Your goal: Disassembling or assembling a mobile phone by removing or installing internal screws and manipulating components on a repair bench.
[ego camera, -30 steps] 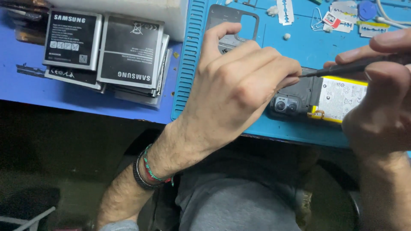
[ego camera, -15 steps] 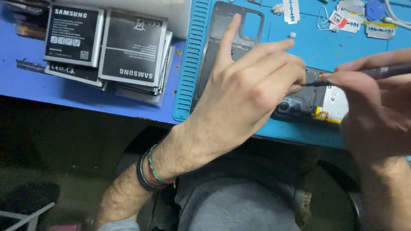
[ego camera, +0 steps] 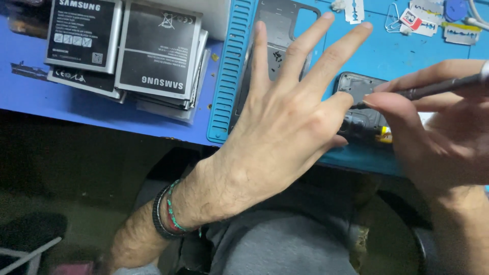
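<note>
An opened phone [ego camera: 362,102] with its back off lies on a blue work mat [ego camera: 229,76] at the table's near edge. My left hand [ego camera: 290,122] rests on it with the fingers spread wide, index finger touching the phone's top part. My right hand [ego camera: 438,127] pinches a thin dark screwdriver [ego camera: 438,86], its tip set on the phone by my left index finger. A grey phone back cover [ego camera: 277,35] lies on the mat beneath my left fingers.
Stacks of flat phone batteries [ego camera: 127,51] sit on the blue table at the left. Razor blades [ego camera: 355,10], a paper clip and small card pieces lie at the mat's far side. The table edge runs just below my hands, with my lap beneath.
My left hand has uncurled from a loose grip into spread fingers. My right hand and the screwdriver have shifted left, closer to the phone's top part.
</note>
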